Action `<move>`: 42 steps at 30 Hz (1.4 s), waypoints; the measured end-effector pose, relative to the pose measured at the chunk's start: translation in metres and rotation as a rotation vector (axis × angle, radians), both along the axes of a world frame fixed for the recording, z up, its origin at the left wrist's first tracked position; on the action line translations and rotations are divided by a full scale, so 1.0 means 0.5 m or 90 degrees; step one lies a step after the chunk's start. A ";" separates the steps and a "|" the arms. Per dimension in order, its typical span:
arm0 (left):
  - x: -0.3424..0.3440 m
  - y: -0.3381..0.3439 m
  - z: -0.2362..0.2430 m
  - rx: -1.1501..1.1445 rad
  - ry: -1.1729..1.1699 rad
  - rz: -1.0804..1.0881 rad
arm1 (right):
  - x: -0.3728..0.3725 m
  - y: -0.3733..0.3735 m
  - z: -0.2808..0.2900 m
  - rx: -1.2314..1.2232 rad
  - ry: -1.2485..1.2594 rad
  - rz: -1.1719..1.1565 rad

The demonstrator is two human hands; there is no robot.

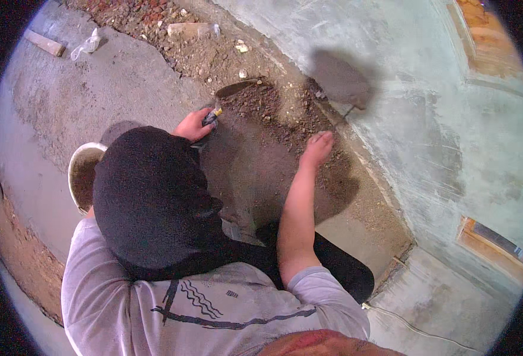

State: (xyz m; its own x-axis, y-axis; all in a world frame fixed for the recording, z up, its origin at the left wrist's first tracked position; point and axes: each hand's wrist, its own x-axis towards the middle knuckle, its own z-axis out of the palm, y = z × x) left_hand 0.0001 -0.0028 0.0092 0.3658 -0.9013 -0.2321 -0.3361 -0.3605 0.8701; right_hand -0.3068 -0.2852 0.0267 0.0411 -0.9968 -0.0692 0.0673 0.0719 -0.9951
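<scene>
By the wall point(418, 118): trowel point(235, 89) was at loose soil point(258, 113)

L hand point(194, 125) was wrapped round its handle; R hand point(319, 148) was curled low, cdn't tell if pinching anything. Risk imo: blade cd've nicked R hand if swung wide. Shirt point(231, 299) had line/wave print, no legible txt/brand

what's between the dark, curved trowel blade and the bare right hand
In the head view, loose brown crumbly soil lies between the trowel blade and the right hand.
</scene>
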 end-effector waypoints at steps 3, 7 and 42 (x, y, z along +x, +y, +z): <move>0.000 0.001 -0.004 -0.067 -0.059 0.010 | 0.013 0.061 -0.069 0.098 0.184 0.065; 0.004 0.003 -0.003 -0.052 -0.020 0.006 | -0.011 0.170 -0.124 0.394 0.164 0.032; -0.001 0.005 -0.045 -0.082 -0.027 0.021 | 0.045 0.076 0.032 -0.012 0.137 0.086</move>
State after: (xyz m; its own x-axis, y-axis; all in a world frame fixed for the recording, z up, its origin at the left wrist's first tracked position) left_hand -0.0002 -0.0003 -0.0133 0.4034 -0.9097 -0.0985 -0.3634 -0.2580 0.8952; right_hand -0.2846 -0.2471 0.0428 0.1609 -0.9843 -0.0725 -0.1551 0.0473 -0.9868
